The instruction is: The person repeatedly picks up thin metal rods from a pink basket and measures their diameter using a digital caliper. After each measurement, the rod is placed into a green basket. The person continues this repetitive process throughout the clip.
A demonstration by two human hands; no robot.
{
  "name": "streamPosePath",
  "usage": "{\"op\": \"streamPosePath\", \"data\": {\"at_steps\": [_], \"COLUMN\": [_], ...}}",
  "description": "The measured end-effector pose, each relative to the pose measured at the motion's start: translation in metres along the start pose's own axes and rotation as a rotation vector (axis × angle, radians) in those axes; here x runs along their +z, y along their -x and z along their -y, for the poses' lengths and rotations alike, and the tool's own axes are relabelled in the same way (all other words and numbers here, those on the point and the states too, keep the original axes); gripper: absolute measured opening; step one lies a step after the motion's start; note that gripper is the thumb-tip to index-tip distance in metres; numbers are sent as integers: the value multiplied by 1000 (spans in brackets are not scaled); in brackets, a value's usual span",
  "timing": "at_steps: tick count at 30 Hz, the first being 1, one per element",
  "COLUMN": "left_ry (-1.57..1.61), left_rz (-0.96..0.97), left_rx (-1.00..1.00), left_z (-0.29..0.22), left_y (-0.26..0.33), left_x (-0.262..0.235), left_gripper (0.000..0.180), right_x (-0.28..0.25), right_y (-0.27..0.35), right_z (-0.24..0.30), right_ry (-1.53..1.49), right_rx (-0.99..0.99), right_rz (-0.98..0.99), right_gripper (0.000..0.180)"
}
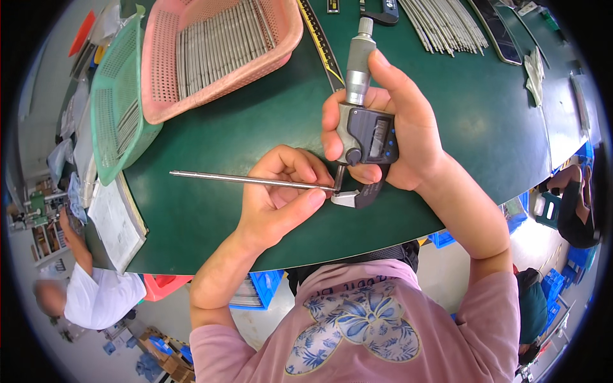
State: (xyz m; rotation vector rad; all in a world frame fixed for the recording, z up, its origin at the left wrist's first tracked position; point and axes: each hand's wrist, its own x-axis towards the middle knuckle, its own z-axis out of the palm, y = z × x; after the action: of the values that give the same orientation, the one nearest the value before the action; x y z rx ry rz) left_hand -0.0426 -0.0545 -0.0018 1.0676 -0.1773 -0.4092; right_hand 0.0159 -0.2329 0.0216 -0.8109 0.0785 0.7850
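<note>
A thin metal rod [223, 177] lies nearly level in my left hand [271, 198], pinched between thumb and fingers. Its right end sits at the jaws of a digital micrometer [367, 131], between spindle and anvil; whether both faces touch it is too small to tell. My right hand [408, 121] is wrapped round the micrometer's frame, thumb raised beside the silver thimble. The small display faces up, and the thimble points away from me. Both hands are above the green table, near its front edge.
A pink basket [223, 94] of metal rods stands at the far left, beside a green basket [118, 169] with more rods. Loose rods [440, 25] lie at the far right near a phone [497, 32]. A ruler [322, 48] lies behind my hands. Papers [118, 223] rest at the left edge. Other people sit nearby.
</note>
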Motion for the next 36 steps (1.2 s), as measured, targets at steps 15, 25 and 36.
{"op": "streamPosePath", "data": {"at_steps": [15, 25, 36], "left_ry": [1, -25, -5], "left_rz": [35, 95, 105], "left_rx": [16, -6, -13], "left_z": [1, -1, 0], "left_y": [-1, -1, -1], "left_x": [-4, -5, -4], "left_gripper": [14, 13, 14], "right_x": [-1, -4, -2], "right_y": [-1, -2, 1], "right_z": [3, 1, 0], "right_ry": [-32, -84, -58], "right_rx": [-20, 27, 45], "right_rz": [54, 94, 69], "right_gripper": [64, 64, 66]}}
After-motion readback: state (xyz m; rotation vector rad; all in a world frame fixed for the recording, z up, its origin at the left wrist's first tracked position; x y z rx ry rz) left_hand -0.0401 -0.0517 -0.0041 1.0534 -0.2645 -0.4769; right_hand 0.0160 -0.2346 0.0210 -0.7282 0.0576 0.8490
